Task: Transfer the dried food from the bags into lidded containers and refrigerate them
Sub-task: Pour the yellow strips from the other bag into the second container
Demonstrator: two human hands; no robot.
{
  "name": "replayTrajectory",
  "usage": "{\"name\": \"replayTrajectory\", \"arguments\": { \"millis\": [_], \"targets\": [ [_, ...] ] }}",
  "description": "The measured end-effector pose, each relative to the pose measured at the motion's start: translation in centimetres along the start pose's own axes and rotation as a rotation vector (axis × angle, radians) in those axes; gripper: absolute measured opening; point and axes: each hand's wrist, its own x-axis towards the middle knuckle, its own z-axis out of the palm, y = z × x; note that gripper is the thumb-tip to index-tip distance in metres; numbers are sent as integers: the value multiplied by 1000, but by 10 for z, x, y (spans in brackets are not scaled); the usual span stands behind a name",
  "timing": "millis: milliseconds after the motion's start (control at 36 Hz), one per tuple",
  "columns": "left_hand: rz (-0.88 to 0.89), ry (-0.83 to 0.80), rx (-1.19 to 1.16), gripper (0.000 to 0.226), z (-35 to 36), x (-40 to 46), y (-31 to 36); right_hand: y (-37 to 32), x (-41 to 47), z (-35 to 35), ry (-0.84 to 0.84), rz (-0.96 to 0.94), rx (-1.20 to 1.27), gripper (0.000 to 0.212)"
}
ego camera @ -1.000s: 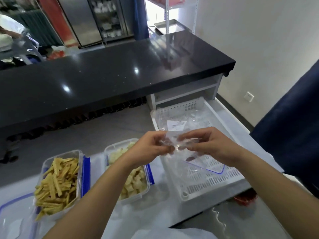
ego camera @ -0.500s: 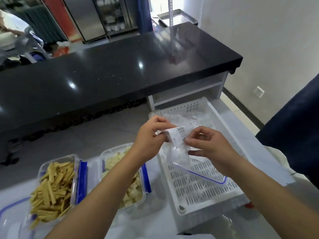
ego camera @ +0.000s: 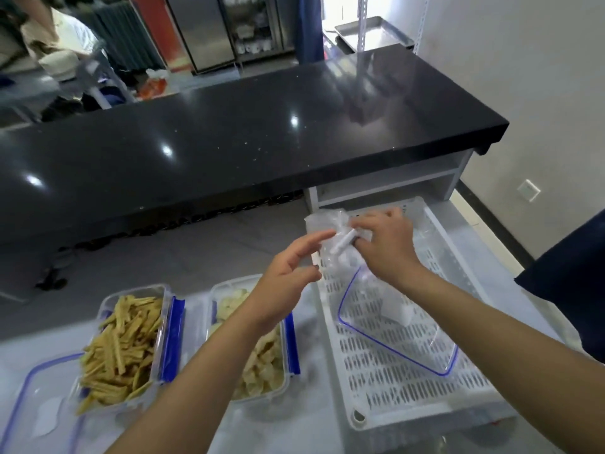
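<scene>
The right hand [ego camera: 386, 244] pinches a rolled-up, emptied clear bag [ego camera: 343, 244], fingers curled round the roll, above the far end of the white slotted tray [ego camera: 409, 371]. The left hand [ego camera: 288, 280], just beside it on the near-left, now holds nothing: its fingers are loosely spread, whereas half a second ago both hands gripped the bag between them. More crumpled clear plastic [ego camera: 324, 222] lies just beyond the right hand, and a blue-edged clear lid [ego camera: 396, 326] rests in the tray below the right wrist. Left of the left forearm stand two open containers, the nearer holding pale dried slices [ego camera: 262, 358], the farther holding yellow dried strips [ego camera: 121, 342]; a second lid [ego camera: 36, 404] lies at the far left edge. The release suggests that bag disposal is nearly finished and the transfer itself complete for these two containers; by this reading, lidding and refrigeration remain. A black counter [ego camera: 229, 136] spans the background.
</scene>
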Motion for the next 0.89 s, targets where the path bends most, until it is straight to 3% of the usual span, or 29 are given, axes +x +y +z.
{"name": "replayTrajectory", "arguments": {
  "millis": [83, 139, 389, 500, 667, 778, 889],
  "targets": [
    [-19, 52, 51, 67, -5, -9, -5, 15, 31, 2, 192, -113, -235, 23],
    [-49, 95, 52, 67, -10, -17, -11, 21, 46, 3, 227, -119, -271, 25],
    [-165, 237, 48, 55, -38, -45, -31, 11, 70, 34, -113, -101, -361, 34],
    [-218, 279, 75, 53, -56, -55, -38, 4, 73, 39, -249, -65, -347, 27],
    [-256, 306, 54, 48, -75, -67, -41, -4, 81, 33, -452, -16, -378, 38],
    [-266, 318, 27, 48, -83, -71, -41, -11, 87, 30, -553, 49, -398, 31],
    [-248, 319, 15, 48, -88, -75, -40, -11, 96, 33, -640, 113, -354, 46]
  ]
}}
